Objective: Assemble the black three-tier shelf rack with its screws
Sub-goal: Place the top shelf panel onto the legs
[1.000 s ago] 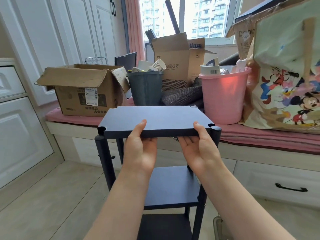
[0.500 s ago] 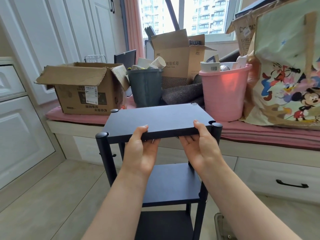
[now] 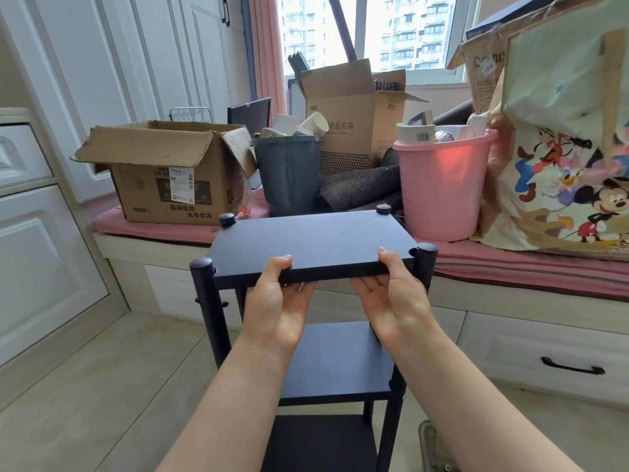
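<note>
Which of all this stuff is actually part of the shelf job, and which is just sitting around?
Part of the job:
- black rack
- top shelf, gripped at its near edge by the left hand and right hand
- middle shelf

Just sitting around:
- cardboard box
- grey bin
- pink bucket
- cartoon bag

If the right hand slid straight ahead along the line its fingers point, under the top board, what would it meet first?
The right hand grips the top shelf at its near edge, fingers underneath. Straight ahead looks free below the board; beyond lies the window seat front, though depth is unclear.
</note>
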Available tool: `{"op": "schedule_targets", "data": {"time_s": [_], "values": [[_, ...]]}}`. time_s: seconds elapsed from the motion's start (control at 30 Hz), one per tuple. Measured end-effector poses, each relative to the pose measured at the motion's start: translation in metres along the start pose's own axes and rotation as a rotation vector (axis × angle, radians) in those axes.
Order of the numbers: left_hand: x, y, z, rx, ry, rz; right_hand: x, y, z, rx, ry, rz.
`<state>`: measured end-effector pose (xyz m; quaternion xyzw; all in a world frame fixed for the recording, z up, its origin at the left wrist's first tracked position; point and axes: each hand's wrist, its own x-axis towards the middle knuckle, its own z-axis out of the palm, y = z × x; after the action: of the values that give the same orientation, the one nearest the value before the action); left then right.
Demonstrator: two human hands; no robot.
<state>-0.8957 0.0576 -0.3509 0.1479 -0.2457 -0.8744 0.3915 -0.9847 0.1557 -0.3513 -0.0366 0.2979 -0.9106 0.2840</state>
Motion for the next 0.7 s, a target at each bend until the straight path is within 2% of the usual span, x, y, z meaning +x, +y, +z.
{"op": "schedule_targets", "data": {"time_s": [0.37, 0.7], "values": [[0.006, 0.0, 0.002, -0.003, 0.032, -0.003, 0.002, -0.005, 0.006, -0.041, 0.063, 0.005], [0.006, -0.013, -0.017, -0.013, 0.079, -0.086, 0.001, 0.004, -0.008, -0.049, 0.144, 0.076]]}}
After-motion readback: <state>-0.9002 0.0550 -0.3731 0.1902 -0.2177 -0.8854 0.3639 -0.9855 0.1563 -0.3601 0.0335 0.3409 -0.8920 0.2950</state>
